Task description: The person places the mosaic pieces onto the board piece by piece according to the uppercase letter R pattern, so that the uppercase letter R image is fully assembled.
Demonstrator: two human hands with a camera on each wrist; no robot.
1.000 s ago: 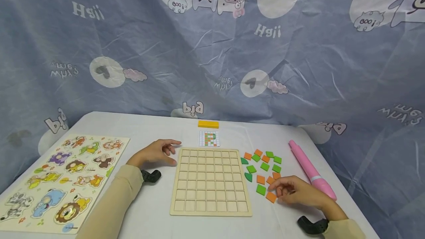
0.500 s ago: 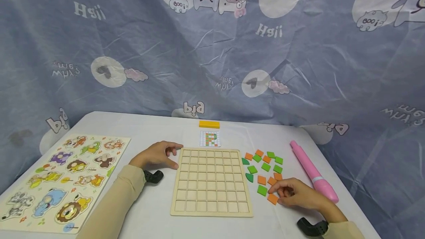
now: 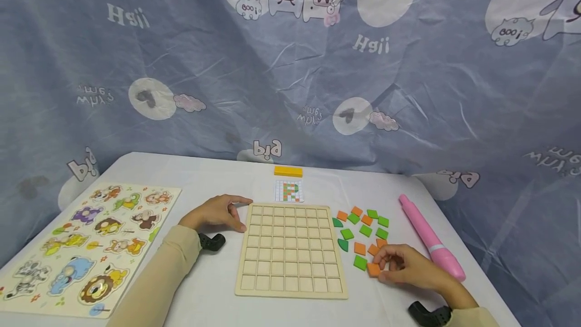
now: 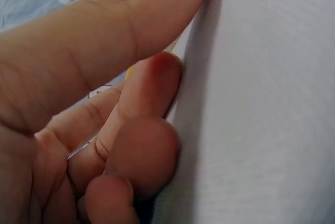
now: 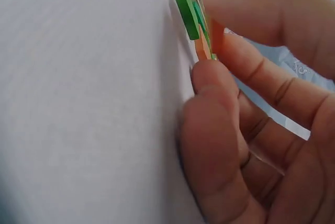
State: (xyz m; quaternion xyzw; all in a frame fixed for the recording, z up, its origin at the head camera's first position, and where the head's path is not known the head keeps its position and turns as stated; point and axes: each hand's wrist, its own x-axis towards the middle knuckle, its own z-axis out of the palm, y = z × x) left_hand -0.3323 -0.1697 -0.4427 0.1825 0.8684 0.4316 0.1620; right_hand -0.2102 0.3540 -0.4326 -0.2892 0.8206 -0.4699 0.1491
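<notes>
Right hand (image 3: 406,267): thumb and index finger are closed to the thickness of one orange tile (image 3: 373,270) and pinch it by its side; the remaining fingers are bent. The tile is located right of the board (image 3: 291,252), at the near end of the loose group. Whether its underside touches the counter (image 3: 204,286) cannot be told.

Left hand (image 3: 214,213): thumb and index finger are extended and spread apart, with their tips at the left edge of the board, the index finger at the far corner. The other fingers are bent. No part is gripped.

A green tile (image 3: 360,262) lies just left of the orange tile. Further green and orange tiles lie beyond it. A dark green piece (image 3: 343,245), rounded on one side, lies near the board's right edge.

Beyond the board are a gridded card (image 3: 289,191) and, behind it, a yellow bar (image 3: 288,171). The pink tube (image 3: 433,241) lies at right; the animal puzzle (image 3: 127,260) lies at left. A printed cloth (image 3: 254,79) hangs behind the counter.
</notes>
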